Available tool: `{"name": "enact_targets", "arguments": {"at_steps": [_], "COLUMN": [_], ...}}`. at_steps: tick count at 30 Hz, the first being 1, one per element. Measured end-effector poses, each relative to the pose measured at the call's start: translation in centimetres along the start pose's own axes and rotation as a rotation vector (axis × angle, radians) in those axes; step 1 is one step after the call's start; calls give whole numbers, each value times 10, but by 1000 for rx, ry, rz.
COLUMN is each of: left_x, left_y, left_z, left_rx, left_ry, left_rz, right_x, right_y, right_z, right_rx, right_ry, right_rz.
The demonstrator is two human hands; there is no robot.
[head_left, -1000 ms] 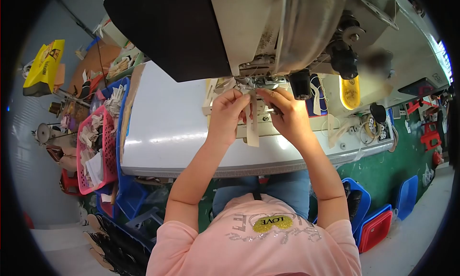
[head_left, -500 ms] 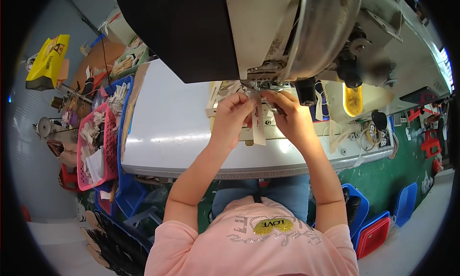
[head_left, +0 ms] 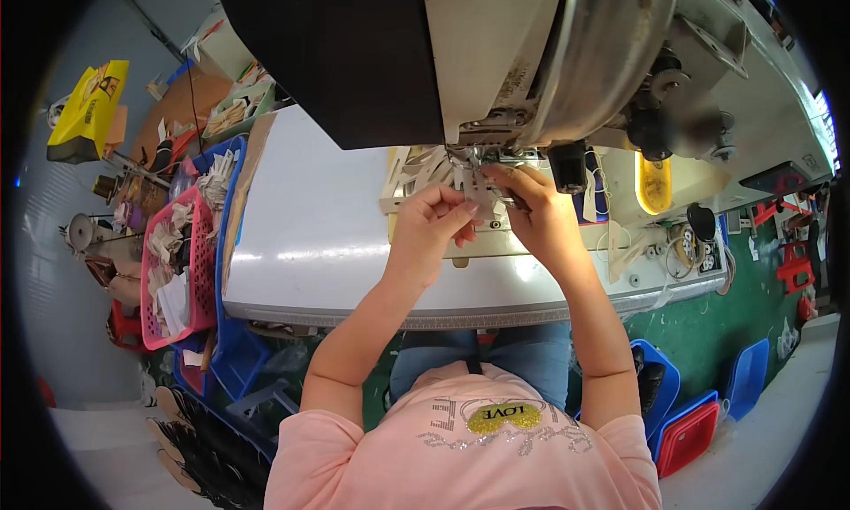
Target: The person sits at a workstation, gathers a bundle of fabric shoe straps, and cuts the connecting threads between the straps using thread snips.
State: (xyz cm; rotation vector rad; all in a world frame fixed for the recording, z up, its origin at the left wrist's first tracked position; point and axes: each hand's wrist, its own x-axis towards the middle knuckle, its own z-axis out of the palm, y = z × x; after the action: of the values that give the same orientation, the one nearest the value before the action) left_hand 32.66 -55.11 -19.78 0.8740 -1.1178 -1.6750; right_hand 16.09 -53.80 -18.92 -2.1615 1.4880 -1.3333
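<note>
Under the head of the sewing machine (head_left: 482,63), a pale beige strip of material (head_left: 476,189) lies at the needle area. My left hand (head_left: 434,231) is closed, pinching the strip's near end between thumb and fingers. My right hand (head_left: 542,211) is curled on the other side, its fingertips by the strip close to the presser foot (head_left: 474,153). A dark, metallic-looking thing shows under the right fingers; its kind is too small to make out. Left of the needle, several similar pale strips (head_left: 416,172) lie in a pile, partly hidden by the machine.
The white tabletop (head_left: 310,218) extends to the left, with a pink basket (head_left: 205,280) of pale pieces beyond its edge. A yellow tray (head_left: 653,184) and a blue container (head_left: 595,200) sit to the right. Loose strips and thread lie near the right front edge.
My left hand has shifted slightly downward along the strip. The strip's long hanging end is no longer visible below my fingers. My right hand has hardly moved.
</note>
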Motion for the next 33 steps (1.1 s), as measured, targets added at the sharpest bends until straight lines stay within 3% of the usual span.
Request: {"name": "enact_targets", "arguments": {"at_steps": [13, 16, 19, 23, 24, 28, 33], "left_x": [37, 50, 71, 109, 126, 176, 191], "left_y": [15, 19, 14, 29, 34, 28, 4], "left_z": [-7, -14, -36, -29, -34, -64, -100], "left_rx": [46, 65, 16, -271, -280, -186, 37], "left_ry": [53, -35, -16, 394, 428, 460, 462], "left_rz": [29, 28, -54, 306, 330, 277, 160], "right_x": [-1, -1, -2, -21, -31, -68, -105], "right_y": [-1, 0, 2, 18, 22, 49, 66], "right_z": [-1, 0, 0, 8, 12, 40, 63], "right_rx": [-13, -9, 47, 102, 134, 186, 153], "right_ry": [-30, -27, -22, 94, 132, 212, 244], "right_rz": [14, 7, -19, -67, 39, 344, 285]}}
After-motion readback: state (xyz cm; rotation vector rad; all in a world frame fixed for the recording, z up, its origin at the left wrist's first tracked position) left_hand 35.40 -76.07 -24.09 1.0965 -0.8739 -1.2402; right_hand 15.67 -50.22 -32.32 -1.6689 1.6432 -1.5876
